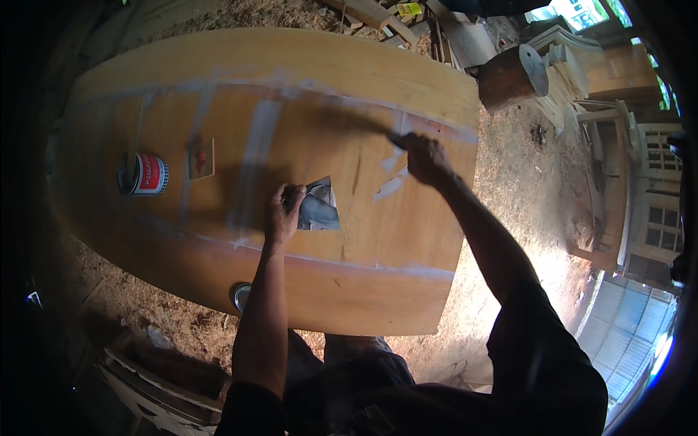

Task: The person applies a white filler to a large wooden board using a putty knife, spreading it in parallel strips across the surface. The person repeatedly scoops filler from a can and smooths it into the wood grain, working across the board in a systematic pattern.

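My left hand (283,212) is closed round the grip of a wide putty knife (318,207), whose flat shiny blade points right, over the wooden panel. Farther right and higher, my right hand (429,158) grips a long dark tool (398,139). Its far end reaches left over the panel and is smeared by motion, so its kind is unclear. Beneath both hands lies a large curved wooden panel (378,305) with pale filler along its seams. A few whitish filler patches (391,186) sit just below my right hand.
On the panel's left stand an open red-and-white can (151,174) with a stick in it and a small square board (201,158) bearing a red mark. A round metal lid (241,295) is beside my left forearm. A log (513,77) and stacked timber (567,76) lie beyond, upper right.
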`<state>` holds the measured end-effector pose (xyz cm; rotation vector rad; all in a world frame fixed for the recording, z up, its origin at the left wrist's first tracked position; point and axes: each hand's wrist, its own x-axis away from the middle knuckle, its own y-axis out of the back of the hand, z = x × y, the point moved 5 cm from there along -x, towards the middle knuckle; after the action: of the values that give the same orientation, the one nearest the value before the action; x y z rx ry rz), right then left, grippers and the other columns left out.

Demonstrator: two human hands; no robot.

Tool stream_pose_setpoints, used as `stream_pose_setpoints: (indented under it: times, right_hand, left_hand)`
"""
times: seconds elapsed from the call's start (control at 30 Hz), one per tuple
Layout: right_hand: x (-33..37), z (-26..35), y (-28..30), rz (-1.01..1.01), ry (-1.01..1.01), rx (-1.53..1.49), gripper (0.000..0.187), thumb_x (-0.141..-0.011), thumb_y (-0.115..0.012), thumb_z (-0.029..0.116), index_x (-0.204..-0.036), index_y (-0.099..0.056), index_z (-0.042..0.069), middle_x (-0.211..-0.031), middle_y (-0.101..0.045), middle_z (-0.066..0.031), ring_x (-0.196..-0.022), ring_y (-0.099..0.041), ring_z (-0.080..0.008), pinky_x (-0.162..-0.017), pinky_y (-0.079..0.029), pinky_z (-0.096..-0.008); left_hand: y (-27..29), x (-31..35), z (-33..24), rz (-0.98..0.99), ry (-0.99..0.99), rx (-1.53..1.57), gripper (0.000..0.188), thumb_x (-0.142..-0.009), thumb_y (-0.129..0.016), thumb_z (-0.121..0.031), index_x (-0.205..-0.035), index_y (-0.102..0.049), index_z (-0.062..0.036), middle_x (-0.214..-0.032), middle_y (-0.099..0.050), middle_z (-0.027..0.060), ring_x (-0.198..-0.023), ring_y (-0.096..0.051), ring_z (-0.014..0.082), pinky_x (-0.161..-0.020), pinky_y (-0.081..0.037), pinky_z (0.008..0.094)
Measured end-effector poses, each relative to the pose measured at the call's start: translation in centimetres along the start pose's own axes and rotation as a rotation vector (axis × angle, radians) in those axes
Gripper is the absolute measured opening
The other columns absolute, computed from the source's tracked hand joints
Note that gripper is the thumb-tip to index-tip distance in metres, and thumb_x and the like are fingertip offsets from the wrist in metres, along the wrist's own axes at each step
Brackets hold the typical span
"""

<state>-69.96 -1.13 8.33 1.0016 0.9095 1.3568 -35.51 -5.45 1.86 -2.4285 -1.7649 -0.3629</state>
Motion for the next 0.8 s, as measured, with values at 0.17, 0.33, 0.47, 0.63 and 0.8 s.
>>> stream_pose_setpoints:
  times: [0.17, 0.33, 0.47, 0.63, 0.8]
  right_hand:
    - [9.5, 6.6, -1.0, 0.056, 0.022, -0.095, 0.059, -0.079, -0.057, -0.006, -0.134, -0.061, 0.015, -0.126, -0.065, -0.0138, -0.114, -0.062, -0.0362, -0.093, -0.05, -0.0499]
    - [11.2, 8.5, 0.7, 0.293, 0.084, -0.142, 0.053, -0.078, -0.059, -0.004, -0.126, -0.068, 0.016, -0.119, -0.069, -0.006, -0.114, -0.064, -0.0311, -0.096, -0.051, -0.0476]
    - [7.2, 8.3, 3.7, 0.081, 0.391, 0.137, 0.045, -0.082, -0.063, 0.004, -0.12, -0.073, 0.026, -0.11, -0.07, 0.002, -0.118, -0.06, -0.0188, -0.104, -0.045, -0.0402]
    - [2.9, 8.6, 2.1, 0.071, 0.659, 0.224, 0.055, -0.079, -0.07, 0.008, -0.131, -0.065, 0.028, -0.132, -0.06, 0.0055, -0.126, -0.054, -0.0169, -0.111, -0.04, -0.0409]
    - [4.1, 9.3, -0.7, 0.256, 0.631, 0.109, 0.067, -0.076, -0.073, 0.002, -0.136, -0.06, 0.028, -0.142, -0.055, 0.0049, -0.135, -0.05, -0.0171, -0.115, -0.037, -0.0423]
  left_hand:
    - [0.2, -0.4, 0.1, 0.014, -0.029, -0.065, 0.023, -0.099, -0.07, -0.024, -0.093, -0.065, -0.0022, -0.083, -0.066, -0.0009, -0.079, -0.058, 0.0068, -0.075, -0.048, 0.0266]
    - [0.5, -0.4, 0.2, 0.031, -0.002, -0.123, 0.026, -0.098, -0.071, -0.027, -0.094, -0.067, -0.0011, -0.083, -0.067, 0.0, -0.078, -0.059, 0.0079, -0.074, -0.049, 0.027]
    - [0.2, -0.2, -0.1, 0.001, -0.032, 0.02, 0.028, -0.099, -0.07, -0.027, -0.088, -0.063, -0.0029, -0.079, -0.06, -0.0035, -0.076, -0.053, 0.0065, -0.072, -0.045, 0.0254]
    - [0.5, 0.1, -0.8, -0.032, -0.09, 0.026, 0.03, -0.099, -0.072, -0.027, -0.083, -0.057, -0.0061, -0.075, -0.054, -0.0053, -0.072, -0.048, 0.0055, -0.069, -0.042, 0.025]
    - [0.4, 0.4, -0.6, -0.128, -0.03, 0.012, 0.033, -0.099, -0.072, -0.03, -0.08, -0.055, -0.0077, -0.071, -0.046, -0.0065, -0.07, -0.042, 0.0054, -0.065, -0.038, 0.0262]
